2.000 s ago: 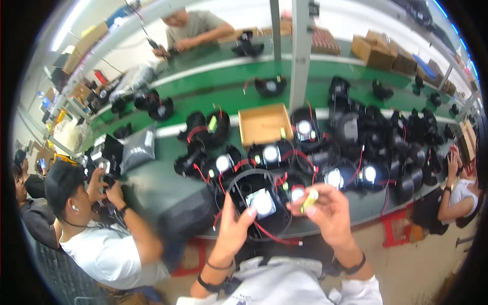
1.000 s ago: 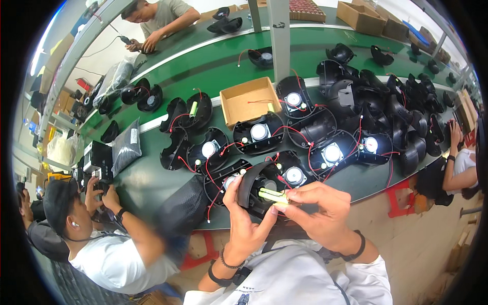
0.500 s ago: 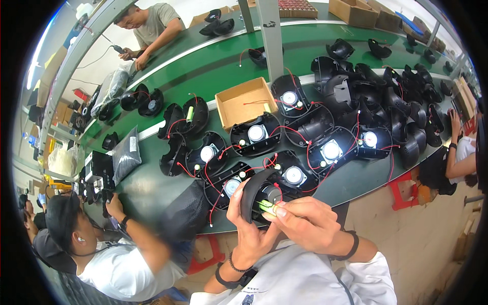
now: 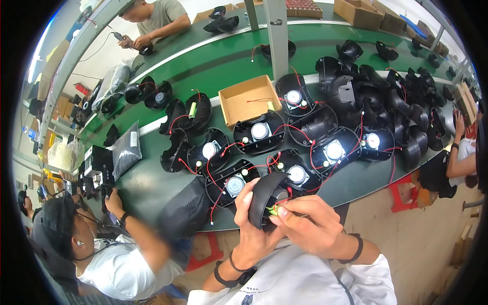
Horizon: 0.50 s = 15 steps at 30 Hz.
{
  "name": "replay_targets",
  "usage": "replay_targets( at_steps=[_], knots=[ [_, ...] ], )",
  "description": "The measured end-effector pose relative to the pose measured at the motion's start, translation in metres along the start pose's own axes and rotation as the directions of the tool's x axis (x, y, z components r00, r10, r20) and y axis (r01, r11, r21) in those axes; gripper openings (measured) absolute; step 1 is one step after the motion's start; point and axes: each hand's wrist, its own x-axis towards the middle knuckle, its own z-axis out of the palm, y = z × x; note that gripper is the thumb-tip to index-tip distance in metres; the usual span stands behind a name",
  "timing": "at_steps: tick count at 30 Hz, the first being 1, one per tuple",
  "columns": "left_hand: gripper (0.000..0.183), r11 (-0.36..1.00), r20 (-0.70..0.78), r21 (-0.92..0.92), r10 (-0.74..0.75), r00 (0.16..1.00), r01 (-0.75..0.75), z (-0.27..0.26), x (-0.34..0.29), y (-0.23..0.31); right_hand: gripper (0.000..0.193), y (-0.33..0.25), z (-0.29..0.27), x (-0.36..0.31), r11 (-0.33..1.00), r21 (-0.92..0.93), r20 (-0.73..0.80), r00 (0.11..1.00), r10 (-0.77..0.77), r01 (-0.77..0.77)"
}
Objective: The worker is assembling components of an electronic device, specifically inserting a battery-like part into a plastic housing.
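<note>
My left hand [image 4: 253,240] grips a black curved plastic speaker housing [image 4: 262,201] from its left side and below, tilted up in front of my chest. A round grey speaker [image 4: 280,193] shows inside it. The fingertips of my right hand [image 4: 314,226] are closed on a green cylindrical battery [image 4: 273,210] with a red wire at the housing's open side. Part of the battery is hidden by my fingers and the shell. Just beyond my hands, another open housing [image 4: 285,161] with a white-faced speaker [image 4: 297,175] lies on the bench.
Several opened housings with red wires spread over the dark bench [image 4: 147,195], and black shells [image 4: 368,94] pile up at the right. A cardboard box [image 4: 249,121] and a metal post [image 4: 277,46] stand beyond. Co-workers sit at the left [image 4: 117,264], far side [image 4: 160,20] and right [image 4: 461,152].
The housing has turned in my left hand, so its outer curve shows more and the battery sits deeper at its opening. My right fingers still pinch the battery. The far co-worker's hands have shifted.
</note>
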Motion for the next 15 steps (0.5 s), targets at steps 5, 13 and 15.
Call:
replay_targets(
  at_steps=[5,13,15],
  knots=[
    [0.100,0.999,0.050,-0.034,-0.002,0.999,0.004,-0.004,0.006,0.001,0.041,-0.009,-0.004,-0.007,0.992,-0.101,0.082,0.993,0.082,-0.074],
    [0.092,0.961,0.078,-0.174,-0.203,0.976,0.214,-0.010,0.013,0.002,0.069,-0.014,-0.003,-0.016,0.976,-0.157,0.215,0.959,0.183,-0.150],
    [0.089,0.791,0.069,-0.471,-0.408,0.910,0.390,-0.012,0.031,0.015,0.073,-0.019,-0.009,-0.021,0.975,-0.074,0.202,0.954,0.221,-0.210]
  ],
)
